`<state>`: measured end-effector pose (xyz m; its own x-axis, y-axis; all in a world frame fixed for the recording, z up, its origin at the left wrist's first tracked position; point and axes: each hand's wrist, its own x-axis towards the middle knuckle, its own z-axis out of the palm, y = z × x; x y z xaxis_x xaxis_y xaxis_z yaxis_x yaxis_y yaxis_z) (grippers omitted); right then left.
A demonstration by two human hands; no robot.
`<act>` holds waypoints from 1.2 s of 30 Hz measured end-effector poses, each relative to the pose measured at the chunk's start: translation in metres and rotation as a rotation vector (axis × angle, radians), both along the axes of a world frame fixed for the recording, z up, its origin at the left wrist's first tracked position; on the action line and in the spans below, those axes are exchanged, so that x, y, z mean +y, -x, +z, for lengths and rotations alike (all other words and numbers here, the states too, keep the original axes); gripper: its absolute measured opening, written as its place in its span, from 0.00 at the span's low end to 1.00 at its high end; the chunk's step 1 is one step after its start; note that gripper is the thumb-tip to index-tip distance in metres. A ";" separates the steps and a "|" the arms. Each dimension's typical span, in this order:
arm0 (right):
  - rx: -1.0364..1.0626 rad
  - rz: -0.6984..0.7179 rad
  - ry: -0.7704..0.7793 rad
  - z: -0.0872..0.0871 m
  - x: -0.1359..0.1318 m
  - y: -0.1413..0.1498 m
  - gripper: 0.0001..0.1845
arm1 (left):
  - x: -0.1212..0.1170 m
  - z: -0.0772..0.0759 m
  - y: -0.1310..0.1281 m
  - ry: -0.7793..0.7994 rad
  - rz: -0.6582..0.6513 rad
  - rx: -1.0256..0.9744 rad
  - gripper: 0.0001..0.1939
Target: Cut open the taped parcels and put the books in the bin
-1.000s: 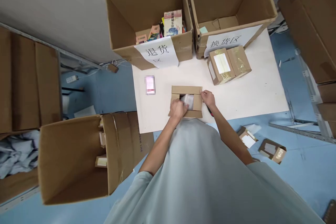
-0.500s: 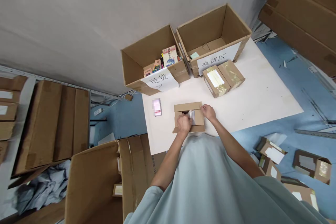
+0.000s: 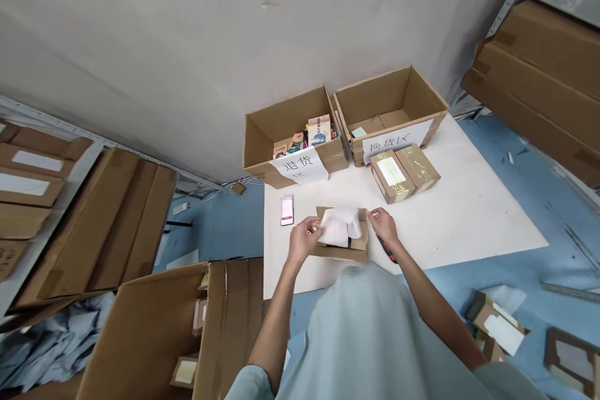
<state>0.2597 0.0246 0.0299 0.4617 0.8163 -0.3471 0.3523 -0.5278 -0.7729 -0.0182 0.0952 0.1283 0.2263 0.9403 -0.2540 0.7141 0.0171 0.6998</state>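
A small opened cardboard box lies on the white table in front of me. A white sheet of paper rises out of it, curled and covering most of its inside. My left hand pinches the paper's left edge, fingers closed. At the box's upper right corner, my right hand grips the flap between thumb and fingers. Beneath my right wrist lies a red and black utility knife, partly hidden. What lies under the paper is mostly covered.
Two large open cartons with paper signs stand against the wall, the left one holding books. Two taped parcels sit before the right carton. A phone lies left on the table. Parcels lie on the floor.
My left hand has come out of the box and moved left, drawing up the white paper. The right hand stays at the box's right corner. The view has shifted, and the knife now shows.
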 end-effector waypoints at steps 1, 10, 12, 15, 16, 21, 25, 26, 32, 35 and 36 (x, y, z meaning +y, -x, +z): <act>0.021 -0.006 -0.080 0.009 -0.002 0.000 0.19 | 0.005 0.007 0.009 -0.003 0.001 -0.079 0.16; 0.210 0.032 -0.414 0.102 -0.011 0.018 0.27 | 0.025 0.036 0.027 0.115 0.131 -0.498 0.30; 0.174 0.028 -0.442 0.113 -0.009 0.020 0.26 | 0.025 0.035 0.027 0.138 0.148 -0.547 0.31; 0.145 0.021 -0.439 0.124 -0.004 0.022 0.27 | 0.025 0.032 0.028 0.167 0.179 -0.593 0.31; 0.146 0.005 -0.435 0.127 -0.003 0.023 0.28 | 0.025 0.031 0.028 0.168 0.190 -0.601 0.31; -0.005 -0.167 -0.544 0.161 -0.027 0.035 0.27 | 0.025 0.030 0.034 0.158 0.213 -0.620 0.29; -0.146 0.191 -0.541 0.179 -0.042 0.058 0.21 | 0.025 0.032 0.036 0.133 0.188 -0.637 0.28; -0.183 0.266 -0.495 0.178 -0.040 0.061 0.20 | 0.026 0.032 0.037 0.120 0.167 -0.633 0.27; -0.273 0.354 -0.259 0.151 -0.001 0.056 0.17 | 0.026 0.032 0.040 0.040 0.059 -0.538 0.26; -0.183 0.383 -0.256 0.145 -0.005 0.045 0.20 | 0.022 0.032 0.041 -0.017 0.067 -0.482 0.21; -0.172 0.373 -0.257 0.146 -0.012 0.040 0.21 | 0.019 0.032 0.041 -0.038 0.078 -0.466 0.19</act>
<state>0.2198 0.0128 0.1756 0.1541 0.9864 -0.0567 0.6153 -0.1408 -0.7756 -0.0596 0.1147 0.1604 0.2361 0.9658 -0.1072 0.3216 0.0265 0.9465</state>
